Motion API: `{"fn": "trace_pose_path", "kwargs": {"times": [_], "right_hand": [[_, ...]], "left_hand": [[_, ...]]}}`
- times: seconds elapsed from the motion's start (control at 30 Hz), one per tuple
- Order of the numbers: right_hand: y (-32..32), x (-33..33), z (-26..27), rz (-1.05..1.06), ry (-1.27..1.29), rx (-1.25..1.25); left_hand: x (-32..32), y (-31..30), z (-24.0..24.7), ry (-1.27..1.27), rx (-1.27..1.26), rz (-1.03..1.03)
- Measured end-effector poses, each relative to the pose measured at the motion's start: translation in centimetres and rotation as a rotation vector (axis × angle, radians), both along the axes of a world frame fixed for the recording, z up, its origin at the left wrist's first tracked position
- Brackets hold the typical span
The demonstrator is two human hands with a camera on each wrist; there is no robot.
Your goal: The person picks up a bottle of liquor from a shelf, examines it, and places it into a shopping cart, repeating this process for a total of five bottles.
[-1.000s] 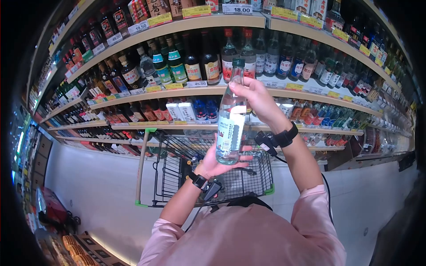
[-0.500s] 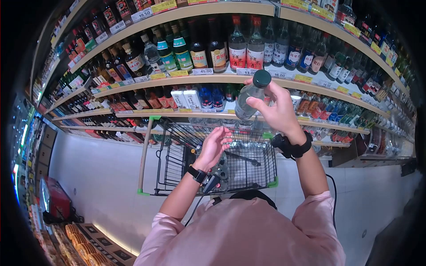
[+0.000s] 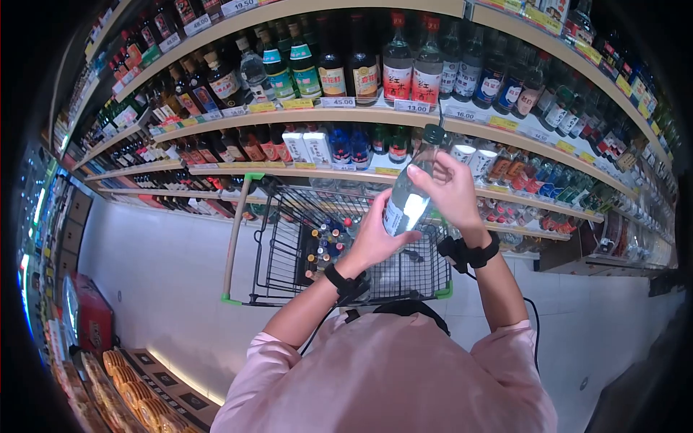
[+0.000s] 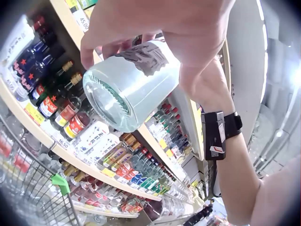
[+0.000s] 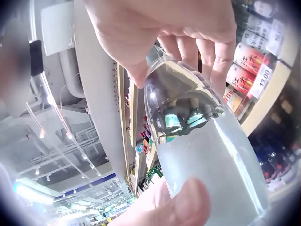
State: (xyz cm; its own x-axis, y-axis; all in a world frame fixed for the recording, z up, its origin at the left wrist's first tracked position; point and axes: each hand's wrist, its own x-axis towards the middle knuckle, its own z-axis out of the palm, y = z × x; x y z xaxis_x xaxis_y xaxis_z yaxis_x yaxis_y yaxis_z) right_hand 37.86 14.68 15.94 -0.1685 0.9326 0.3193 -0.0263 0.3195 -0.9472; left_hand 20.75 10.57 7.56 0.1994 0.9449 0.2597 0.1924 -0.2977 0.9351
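Tilted between both hands is a clear glass bottle point(image 3: 413, 206) with a dark green cap and a pale label, holding clear liquid. My right hand point(image 3: 456, 189) holds it around the neck and shoulder, thumb on the near side. Lower down, my left hand point(image 3: 377, 234) grips the body, its thumb across the glass and its fingers behind. The left wrist view shows the ridged base of the bottle point(image 4: 136, 84) facing the camera. In the right wrist view the liquid's surface in the bottle point(image 5: 207, 160) lies below the shoulder.
A wire shopping cart point(image 3: 237, 242) with green corners stands below the hands, several capped bottles point(image 3: 328, 245) inside. Ahead, curved shelves point(image 3: 289, 115) carry rows of bottles and price tags. Packaged snacks point(image 3: 137, 397) lie at the lower left, near a red box point(image 3: 95, 317).
The left hand let go of the bottle, then came back up around its lower body. The right hand tipped the cap toward me, then turned the bottle upright-leaning and shifted right.
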Motion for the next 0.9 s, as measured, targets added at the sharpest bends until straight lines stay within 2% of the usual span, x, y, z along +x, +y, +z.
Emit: {"fn": "trace_pose_path", "kwargs": {"times": [0.1,0.17,0.33,0.37,0.47,0.5,0.6,0.63,0.73,0.83,0.9], "right_hand": [[-0.1,0.1,-2.3,0.060,0.009,-0.074],[0.4,1.8,-4.2,0.033,-0.211,0.093],[-1.7,2.6,-5.5,0.147,-0.083,-0.214],[-2.4,2.7,-5.3,0.169,-0.102,-0.243],[-4.0,2.7,-6.7,0.020,-0.460,-0.198],[-4.5,2.1,-7.2,-0.055,-0.547,-0.170],[-5.3,1.6,-11.2,-0.093,-0.703,-0.094],[-5.1,1.5,-12.4,-0.065,-0.739,-0.106],[-4.8,1.9,-17.3,-0.061,-0.875,-0.130],[-3.9,2.7,-23.2,-0.088,-0.778,-0.221],[-3.7,3.2,-26.0,-0.112,-0.732,-0.291]], "left_hand": [[-0.6,-0.4,-1.1,0.073,0.012,0.028],[-1.3,-1.2,-1.9,0.090,-0.009,0.019],[-2.1,-2.5,-5.1,0.077,-0.103,-0.066],[-2.3,-2.9,-4.9,0.076,-0.252,-0.132],[-2.4,-3.5,-8.7,0.331,-0.129,-0.127],[-2.6,-3.9,-8.9,0.330,-0.162,-0.153],[-3.5,-4.2,-10.2,0.338,-0.072,-0.055],[-4.5,-4.2,-10.9,0.222,-0.077,-0.071],[-7.5,-4.8,-12.8,0.159,-0.252,0.074],[-11.7,-5.4,-15.9,0.041,-0.317,0.225],[-13.9,-6.4,-15.1,-0.131,-0.441,0.280]]}}
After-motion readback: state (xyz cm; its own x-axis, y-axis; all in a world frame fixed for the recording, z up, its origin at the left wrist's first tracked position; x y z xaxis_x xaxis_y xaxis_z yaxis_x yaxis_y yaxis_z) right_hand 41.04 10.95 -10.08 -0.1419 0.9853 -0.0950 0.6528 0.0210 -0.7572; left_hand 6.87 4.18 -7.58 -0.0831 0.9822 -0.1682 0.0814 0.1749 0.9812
